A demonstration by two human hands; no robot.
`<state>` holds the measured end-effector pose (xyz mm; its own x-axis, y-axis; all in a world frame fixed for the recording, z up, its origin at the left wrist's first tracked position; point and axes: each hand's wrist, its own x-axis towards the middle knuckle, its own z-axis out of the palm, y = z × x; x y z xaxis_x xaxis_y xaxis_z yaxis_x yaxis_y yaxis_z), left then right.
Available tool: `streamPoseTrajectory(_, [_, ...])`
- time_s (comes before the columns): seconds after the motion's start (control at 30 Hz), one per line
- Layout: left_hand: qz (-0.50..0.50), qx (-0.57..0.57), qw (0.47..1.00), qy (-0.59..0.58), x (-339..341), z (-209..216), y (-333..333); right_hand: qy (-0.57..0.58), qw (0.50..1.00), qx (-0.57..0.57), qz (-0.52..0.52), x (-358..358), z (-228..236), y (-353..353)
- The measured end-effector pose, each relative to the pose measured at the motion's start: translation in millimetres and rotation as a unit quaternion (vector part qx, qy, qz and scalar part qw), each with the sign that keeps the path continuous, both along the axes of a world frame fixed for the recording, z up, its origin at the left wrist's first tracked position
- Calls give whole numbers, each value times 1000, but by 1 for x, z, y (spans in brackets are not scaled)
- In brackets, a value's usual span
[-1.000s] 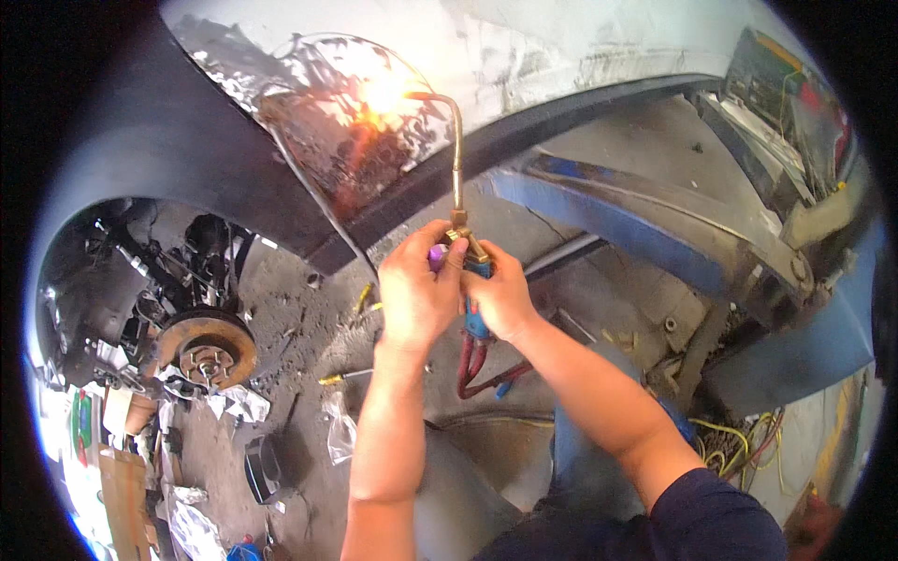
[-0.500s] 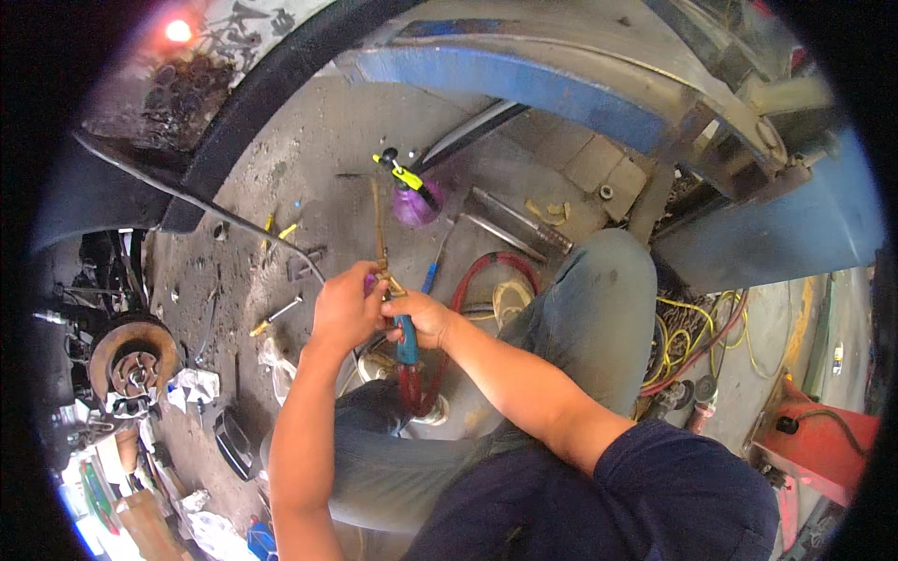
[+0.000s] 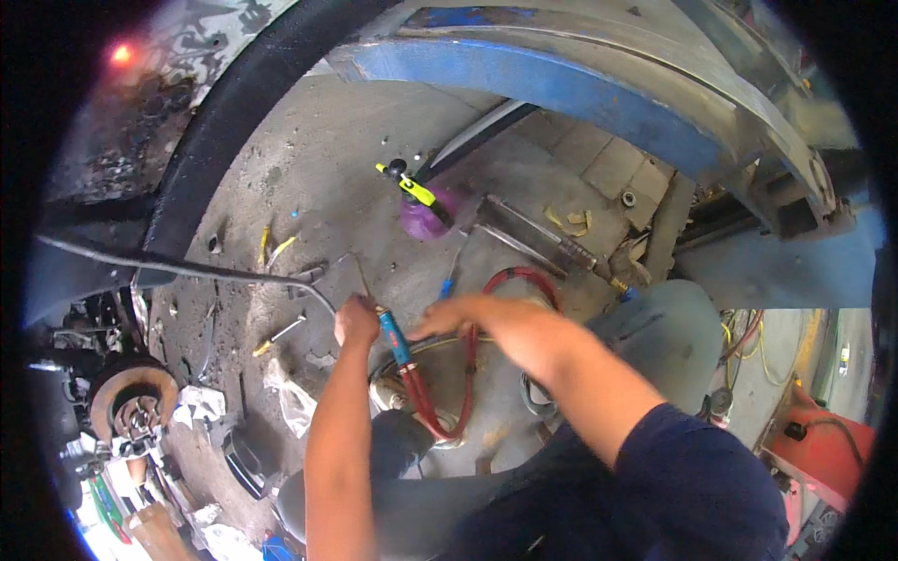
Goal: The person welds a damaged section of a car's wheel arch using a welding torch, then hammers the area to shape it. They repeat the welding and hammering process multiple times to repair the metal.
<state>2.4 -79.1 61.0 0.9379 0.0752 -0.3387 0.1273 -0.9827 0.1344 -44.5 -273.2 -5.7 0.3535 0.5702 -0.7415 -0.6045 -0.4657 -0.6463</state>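
Observation:
My left hand [image 3: 357, 320] is closed round the front end of a gas torch, beside its blue handle [image 3: 394, 338]. The torch's thin bent tip [image 3: 359, 271] points away from me, over the floor. Two red hoses [image 3: 432, 421] run from the back of the handle and loop down between my legs. To the right of the handle is my right hand [image 3: 445, 319], apart from it and smeared by motion, so its finger state is unclear. Just beyond that hand lies a tool with a blue handle [image 3: 447, 288]. No flame shows at the tip.
A purple spray bottle [image 3: 426, 217] with a yellow-green top stands ahead. Metal bars [image 3: 524, 245] lie right of it. A blue beam [image 3: 552, 89] arches across the far side. A brake disc [image 3: 133, 397] is at left, and a black cable [image 3: 196, 269] crosses nearby.
My right hand has come off the torch and moved right. My left hand has shifted nearer to me with the torch, whose tip now leans further left.

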Motion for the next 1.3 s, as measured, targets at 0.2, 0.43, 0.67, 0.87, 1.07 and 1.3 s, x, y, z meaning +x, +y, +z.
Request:
streamPoseTrajectory(0.2, [-97, 26, 988, -116, 8, -74, 4, -361, 721, -399, 437, 56, 12, -178])
streamPoseTrajectory(0.43, [-106, -83, 979, 153, -52, -151, -104, -376, 824, -358, 227, 25, -31, -231])
streamPoseTrajectory(0.67, [155, -514, 840, -76, 22, -102, -145, -385, 817, -430, -23, 17, -117, -190])
streamPoseTrajectory(0.87, [366, -746, 532, 164, 117, -57, -191, -321, 890, -323, -5, 49, -60, -209])
streamPoseTrajectory(1.07, [298, -754, 567, 143, 51, 48, -129, -511, 780, -331, -144, -35, 71, -213])
streamPoseTrajectory(1.3, [222, -707, 645, 185, -52, 218, -56, -527, 794, 39, -301, 25, 255, -141])
